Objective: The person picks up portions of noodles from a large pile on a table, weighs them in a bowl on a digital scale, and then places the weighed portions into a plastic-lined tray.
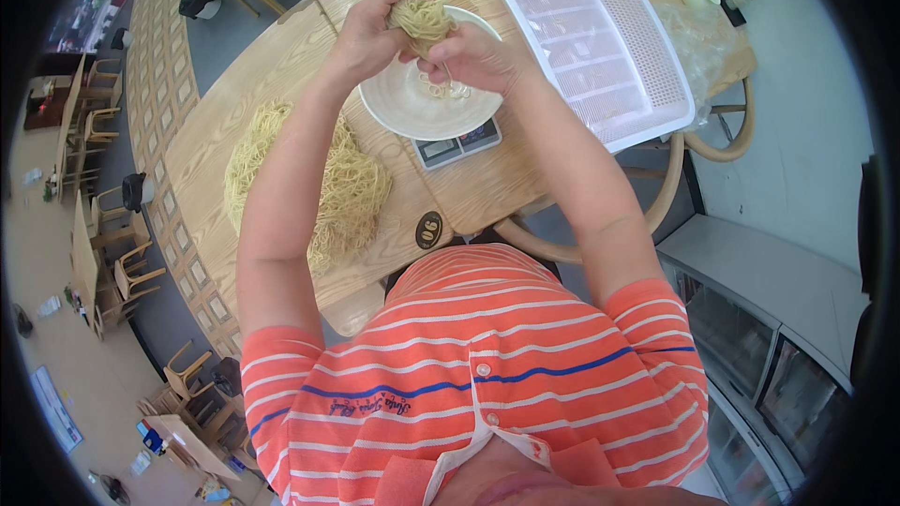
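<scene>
Left hand (370, 35) and right hand (482, 61) pinch a bundle of thin yellow noodles (423, 19) between them above the far side of a white bowl (405, 112) on a digital scale (461, 147), bundle's long axis hard to judge, loose noodle heap (354, 189) nearer the left forearm (289, 159).

On the pale wooden table (272, 66), a round white bowl (398, 101) sits on a grey digital scale (459, 150), between a heap of yellow noodles (358, 183), left, and a rectangular white plastic basket (600, 52), right.
</scene>
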### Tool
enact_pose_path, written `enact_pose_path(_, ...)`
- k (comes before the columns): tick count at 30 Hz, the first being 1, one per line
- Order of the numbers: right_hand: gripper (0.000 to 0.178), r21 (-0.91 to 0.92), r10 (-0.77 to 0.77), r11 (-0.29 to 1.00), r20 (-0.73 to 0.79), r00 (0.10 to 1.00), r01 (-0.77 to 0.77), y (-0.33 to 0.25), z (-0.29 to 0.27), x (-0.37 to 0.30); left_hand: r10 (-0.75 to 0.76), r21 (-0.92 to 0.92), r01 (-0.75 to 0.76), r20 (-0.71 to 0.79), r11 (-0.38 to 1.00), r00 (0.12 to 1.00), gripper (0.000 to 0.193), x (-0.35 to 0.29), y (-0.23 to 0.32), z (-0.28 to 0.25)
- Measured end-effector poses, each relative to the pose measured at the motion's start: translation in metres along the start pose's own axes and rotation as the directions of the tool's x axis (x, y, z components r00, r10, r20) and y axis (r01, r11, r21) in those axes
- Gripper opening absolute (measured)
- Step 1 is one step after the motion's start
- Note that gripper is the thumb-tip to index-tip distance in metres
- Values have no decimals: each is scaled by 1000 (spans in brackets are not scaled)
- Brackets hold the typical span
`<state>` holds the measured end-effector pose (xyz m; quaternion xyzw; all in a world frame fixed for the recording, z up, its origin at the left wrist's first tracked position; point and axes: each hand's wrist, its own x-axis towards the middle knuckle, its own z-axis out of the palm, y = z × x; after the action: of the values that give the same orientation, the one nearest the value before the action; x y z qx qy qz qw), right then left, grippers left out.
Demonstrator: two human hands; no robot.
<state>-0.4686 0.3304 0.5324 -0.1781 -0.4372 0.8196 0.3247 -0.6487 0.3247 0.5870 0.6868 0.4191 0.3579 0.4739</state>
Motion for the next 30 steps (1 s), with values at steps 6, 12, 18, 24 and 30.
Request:
enact_pose_path(6,30,112,-9,994,-1,1000,9,-23,2,18,332,338,-266,-156,903,930,59,-2,14,6)
enact_pose_path(12,18,-56,-116,993,-195,974,107,-23,15,29,-158,-570,52,-139,820,978,54,-12,7,-6)
enact_pose_path(18,21,-509,-139,861,-281,949,-25,-27,32,34,-145,-450,-26,-343,893,928,49,-8,-4,-15)
enact_pose_path(24,27,-848,-53,492,-254,966,-196,-61,52,23,122,89,-90,-474,992,872,43,1,10,-38)
enact_pose_path(30,22,-963,-230,206,123,965,172,-95,41,44,-10,359,104,-256,927,967,47,-12,23,-37)
